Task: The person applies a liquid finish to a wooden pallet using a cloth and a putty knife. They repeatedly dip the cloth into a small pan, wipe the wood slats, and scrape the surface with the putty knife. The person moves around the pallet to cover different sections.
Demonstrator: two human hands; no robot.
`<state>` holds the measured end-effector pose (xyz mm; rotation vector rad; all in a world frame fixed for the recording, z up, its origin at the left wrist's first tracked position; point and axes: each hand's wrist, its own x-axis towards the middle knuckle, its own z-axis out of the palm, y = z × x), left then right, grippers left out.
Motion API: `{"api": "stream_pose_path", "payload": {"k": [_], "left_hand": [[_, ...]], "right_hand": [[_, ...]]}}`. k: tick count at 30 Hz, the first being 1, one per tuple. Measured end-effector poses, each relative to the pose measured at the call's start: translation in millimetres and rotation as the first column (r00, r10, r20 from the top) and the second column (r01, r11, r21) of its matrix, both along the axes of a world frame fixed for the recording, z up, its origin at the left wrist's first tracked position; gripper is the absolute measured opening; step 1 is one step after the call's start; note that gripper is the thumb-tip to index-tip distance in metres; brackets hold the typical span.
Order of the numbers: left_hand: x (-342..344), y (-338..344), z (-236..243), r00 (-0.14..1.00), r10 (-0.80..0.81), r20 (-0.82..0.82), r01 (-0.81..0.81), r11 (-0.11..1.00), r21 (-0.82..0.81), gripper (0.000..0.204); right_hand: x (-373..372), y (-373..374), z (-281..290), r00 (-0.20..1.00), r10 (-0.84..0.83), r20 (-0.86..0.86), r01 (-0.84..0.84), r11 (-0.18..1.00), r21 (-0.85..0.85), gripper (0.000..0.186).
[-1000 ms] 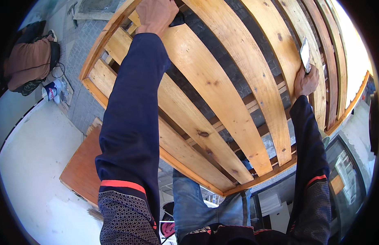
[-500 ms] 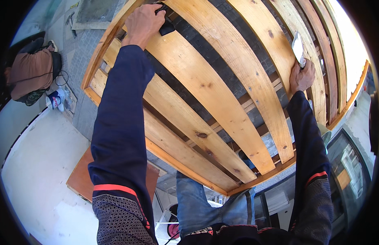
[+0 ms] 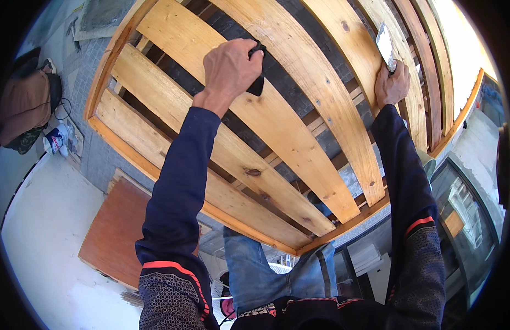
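1. The left hand (image 3: 230, 71) is closed around a black hand tool (image 3: 257, 85), which is partly hidden, so its exact kind I cannot tell; it is over a pale wooden slat (image 3: 299, 137).
2. The right hand (image 3: 392, 83) is gripping a putty knife (image 3: 384, 47), whose metal blade points to the far side.
3. The slatted wooden frame (image 3: 113, 55) is in front of the person, under both hands.
4. At the near left there is a reddish-brown board (image 3: 115, 225); farther left stands a white-and-blue bucket (image 3: 56, 139).
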<state>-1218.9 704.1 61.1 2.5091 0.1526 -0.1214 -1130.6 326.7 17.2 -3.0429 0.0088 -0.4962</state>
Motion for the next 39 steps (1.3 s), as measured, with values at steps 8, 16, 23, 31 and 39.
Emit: {"api": "stream_pose_path", "payload": {"k": [8,16,23,31,39], "left_hand": [[-15.4,24.2,17.7,0.987,0.16,0.032,-0.147,0.957,-0.248,0.031],[73.7,116.0,-3.5,0.97,0.171,0.172,-0.232,0.862,0.451,0.044],[17.6,46.8,8.8,0.996,0.088,0.022,-0.09,0.985,0.15,0.032],[-114.7,160.5,49.2,0.857,0.507,0.096,-0.515,0.852,0.094,0.033],[-98.1,209.8,8.3,0.941,0.324,0.099,-0.304,0.681,0.666,0.03]], "right_hand": [[-2.7,-2.4,-0.1,1.0,0.03,-0.003,-0.03,1.0,-0.009,0.026],[-2.1,-0.4,2.9,1.0,0.027,0.0,-0.027,1.0,-0.01,0.026],[-1.7,-2.2,0.5,0.999,0.03,-0.023,-0.031,0.999,-0.043,0.028],[0.4,-11.6,-8.2,1.0,0.03,-0.001,-0.03,0.998,-0.054,0.028],[6.4,-25.6,-17.6,0.999,0.051,0.002,-0.051,0.995,-0.086,0.031]]}}
